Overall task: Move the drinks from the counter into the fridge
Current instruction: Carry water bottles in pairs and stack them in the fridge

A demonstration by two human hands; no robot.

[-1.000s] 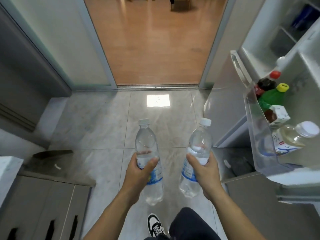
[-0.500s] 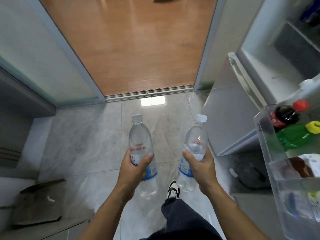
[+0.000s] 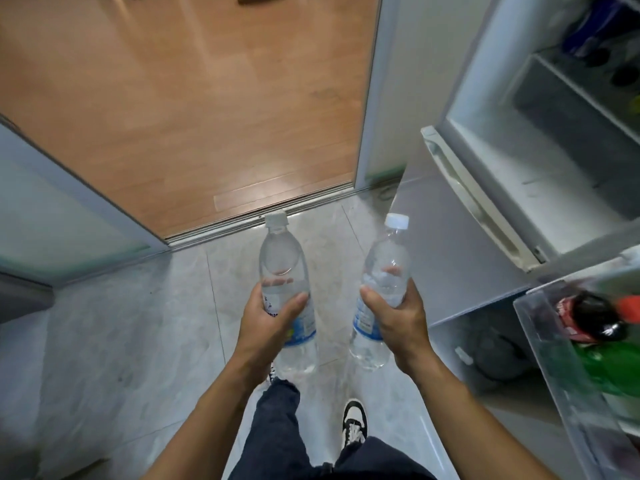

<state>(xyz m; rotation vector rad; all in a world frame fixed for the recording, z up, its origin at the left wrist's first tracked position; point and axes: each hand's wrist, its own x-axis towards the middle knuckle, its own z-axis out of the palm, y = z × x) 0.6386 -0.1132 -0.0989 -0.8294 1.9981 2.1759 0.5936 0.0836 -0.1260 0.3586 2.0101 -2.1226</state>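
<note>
As the view has swung right, fridge (image 3: 540, 161) interior now nearer; hands, left hand (image 3: 268, 320) and right hand (image 3: 398, 317), each clamped on a water bottle (image 3: 285, 271), second water bottle (image 3: 384, 282), delivery imminent.

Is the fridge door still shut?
No, the fridge stands open, its door shelf showing a dark cola bottle and a green bottle.

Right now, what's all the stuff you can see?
Water bottles: 2, clear with white caps, one in the left hand, one in the right hand.
Cola bottle: 1, dark with a red cap, door bin at right.
Green bottle: 1, same bin, below the cola.
Fridge: 1, white, open, at right.
Floor: grey tiles near, wood past the doorway.
Shoes: black and white.
Hands: left, right, each shut round a bottle.
</note>
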